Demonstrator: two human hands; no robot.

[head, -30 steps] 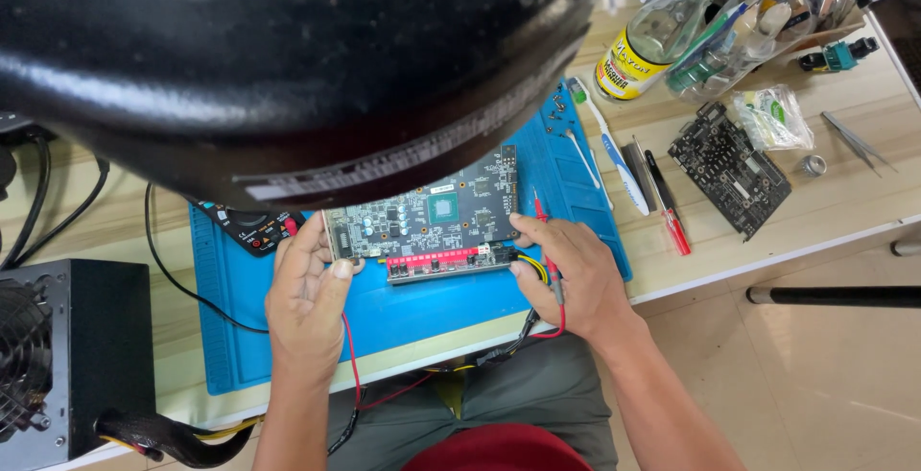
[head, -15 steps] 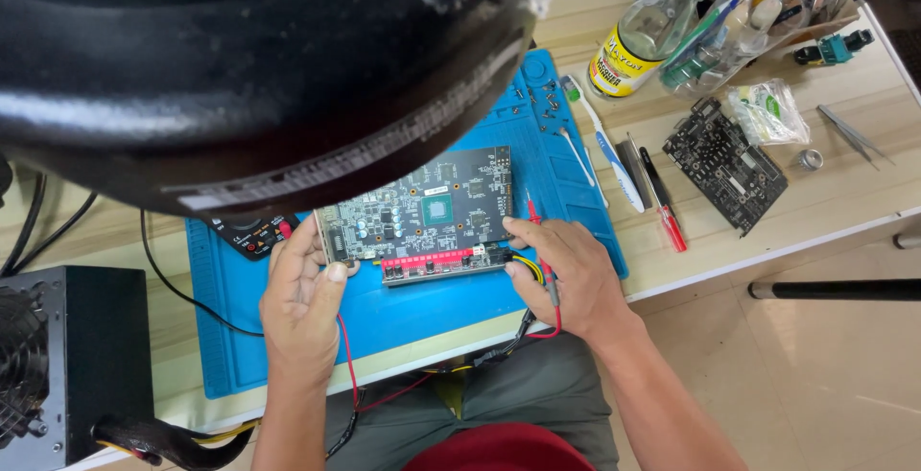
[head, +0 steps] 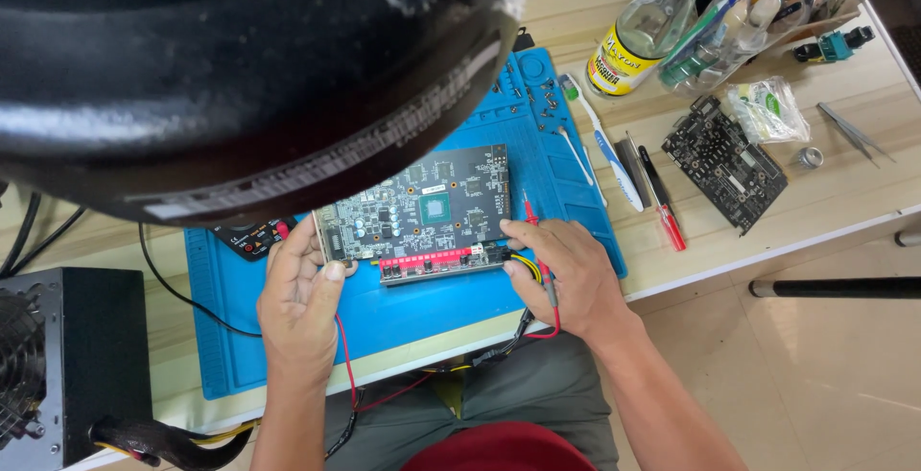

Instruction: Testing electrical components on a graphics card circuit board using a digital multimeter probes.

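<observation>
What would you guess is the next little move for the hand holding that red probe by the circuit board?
Probably a small lowering of the red probe onto a contact near the circuit board edge: the right hand holds it beside that edge, while the left hand steadies the opposite end on the blue mat.

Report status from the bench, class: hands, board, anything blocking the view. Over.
Left hand grips the circuit board at its left end. Right hand at its right end, on the wire bundle. Big black curved object hides the upper left of the view.

Yellow-labelled bottle (head: 641,37), clear packet (head: 767,109)
</observation>
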